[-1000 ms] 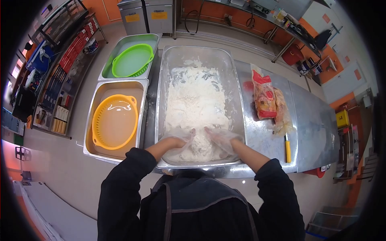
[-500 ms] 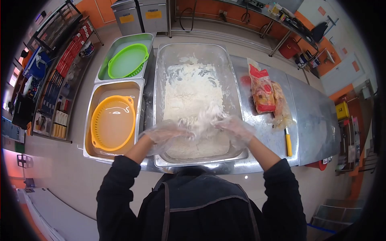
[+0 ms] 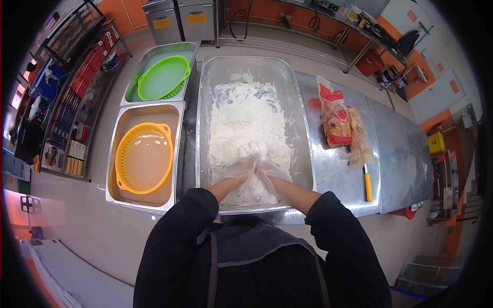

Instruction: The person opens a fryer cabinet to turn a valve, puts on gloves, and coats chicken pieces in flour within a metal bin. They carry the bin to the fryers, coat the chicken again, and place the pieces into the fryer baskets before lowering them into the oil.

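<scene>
A deep steel pan [image 3: 302,102] in front of me holds a thick bed of white flour [image 3: 246,115]. My left hand [image 3: 240,168] and my right hand [image 3: 266,167], both in clear plastic gloves, meet low in the near half of the pan. Their fingers are drawn together around a flour-covered lump [image 3: 257,149], whose kind I cannot make out under the coating. Flour and the gloves hide most of the fingertips.
Left of the pan, an orange basket [image 3: 119,159] sits in cloudy liquid in one steel tub, and a green basket [image 3: 179,62] in another behind it. To the right lie a red-and-clear plastic bag [image 3: 336,118] and a yellow-handled knife [image 3: 368,187] on the steel table [image 3: 400,154].
My hands were apart, with floury material loose and blurred between them. Now they have come inward and together, low over the flour.
</scene>
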`<state>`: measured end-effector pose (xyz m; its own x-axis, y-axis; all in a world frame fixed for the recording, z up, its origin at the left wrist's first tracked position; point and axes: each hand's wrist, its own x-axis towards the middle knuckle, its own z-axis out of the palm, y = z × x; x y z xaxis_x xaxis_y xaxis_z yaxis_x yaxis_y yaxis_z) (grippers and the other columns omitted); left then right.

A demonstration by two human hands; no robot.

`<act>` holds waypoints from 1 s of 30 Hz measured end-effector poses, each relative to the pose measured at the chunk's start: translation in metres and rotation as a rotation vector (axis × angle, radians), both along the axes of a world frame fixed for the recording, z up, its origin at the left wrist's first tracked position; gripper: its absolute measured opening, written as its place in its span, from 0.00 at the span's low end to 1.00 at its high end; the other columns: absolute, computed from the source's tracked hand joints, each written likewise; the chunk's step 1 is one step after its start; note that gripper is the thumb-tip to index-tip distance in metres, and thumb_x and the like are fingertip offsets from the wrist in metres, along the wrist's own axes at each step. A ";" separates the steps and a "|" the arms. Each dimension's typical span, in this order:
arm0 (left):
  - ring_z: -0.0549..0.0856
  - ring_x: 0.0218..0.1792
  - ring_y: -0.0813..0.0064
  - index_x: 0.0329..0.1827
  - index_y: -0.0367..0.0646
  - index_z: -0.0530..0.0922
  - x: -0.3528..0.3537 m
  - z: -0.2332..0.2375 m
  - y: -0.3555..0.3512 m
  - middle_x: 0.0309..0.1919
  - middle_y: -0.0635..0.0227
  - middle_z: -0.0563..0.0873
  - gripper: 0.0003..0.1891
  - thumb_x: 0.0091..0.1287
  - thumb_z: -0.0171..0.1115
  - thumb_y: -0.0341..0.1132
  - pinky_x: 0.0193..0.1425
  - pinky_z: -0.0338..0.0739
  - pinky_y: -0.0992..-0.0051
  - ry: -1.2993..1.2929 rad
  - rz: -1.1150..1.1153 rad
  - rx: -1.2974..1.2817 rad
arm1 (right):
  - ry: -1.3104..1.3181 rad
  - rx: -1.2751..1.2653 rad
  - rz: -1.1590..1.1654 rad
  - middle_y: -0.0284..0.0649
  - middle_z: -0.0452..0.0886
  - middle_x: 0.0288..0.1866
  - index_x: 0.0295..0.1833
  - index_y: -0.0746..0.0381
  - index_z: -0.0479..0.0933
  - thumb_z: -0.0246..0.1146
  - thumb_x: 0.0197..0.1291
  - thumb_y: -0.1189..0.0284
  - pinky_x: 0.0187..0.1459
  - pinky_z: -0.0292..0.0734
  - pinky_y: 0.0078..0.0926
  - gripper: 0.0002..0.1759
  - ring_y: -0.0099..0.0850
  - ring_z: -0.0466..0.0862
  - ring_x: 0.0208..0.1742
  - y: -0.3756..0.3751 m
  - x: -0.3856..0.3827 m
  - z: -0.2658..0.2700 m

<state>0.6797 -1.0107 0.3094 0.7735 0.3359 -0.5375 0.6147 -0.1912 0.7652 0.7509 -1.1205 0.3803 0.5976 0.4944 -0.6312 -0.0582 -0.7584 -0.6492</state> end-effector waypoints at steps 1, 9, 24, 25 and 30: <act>0.63 0.64 0.60 0.61 0.37 0.65 0.006 -0.015 0.004 0.62 0.51 0.65 0.42 0.60 0.34 0.67 0.65 0.55 0.66 -0.032 0.062 -0.060 | -0.056 0.005 0.117 0.41 0.78 0.41 0.47 0.59 0.75 0.46 0.52 0.40 0.40 0.70 0.35 0.34 0.37 0.78 0.39 0.004 0.003 0.009; 0.55 0.68 0.68 0.67 0.41 0.56 -0.042 0.128 0.052 0.65 0.58 0.60 0.37 0.63 0.39 0.60 0.69 0.46 0.72 -0.252 -0.325 -0.152 | -1.358 0.653 1.297 0.43 0.74 0.51 0.53 0.54 0.71 0.44 0.61 0.68 0.49 0.71 0.39 0.17 0.39 0.80 0.40 -0.042 0.065 0.040; 0.80 0.37 0.61 0.38 0.44 0.76 0.015 0.046 0.067 0.35 0.56 0.81 0.13 0.58 0.48 0.41 0.40 0.72 0.60 -0.036 -0.203 1.048 | -0.907 0.083 0.835 0.52 0.78 0.41 0.50 0.63 0.73 0.56 0.50 0.54 0.51 0.69 0.35 0.27 0.42 0.76 0.50 0.130 0.119 -0.095; 0.80 0.37 0.61 0.39 0.43 0.76 0.016 0.050 0.075 0.35 0.56 0.80 0.14 0.58 0.49 0.42 0.40 0.72 0.60 -0.030 -0.169 1.024 | -0.850 -0.018 1.005 0.53 0.77 0.43 0.51 0.64 0.72 0.57 0.49 0.53 0.52 0.68 0.34 0.29 0.42 0.76 0.50 0.131 0.104 -0.061; 0.82 0.35 0.57 0.34 0.39 0.78 0.016 0.085 0.070 0.28 0.53 0.81 0.12 0.56 0.49 0.36 0.38 0.74 0.60 -0.141 0.182 0.916 | -0.283 -0.058 0.874 0.56 0.67 0.59 0.62 0.60 0.63 0.63 0.43 0.48 0.55 0.69 0.28 0.42 0.45 0.74 0.54 0.094 0.056 0.092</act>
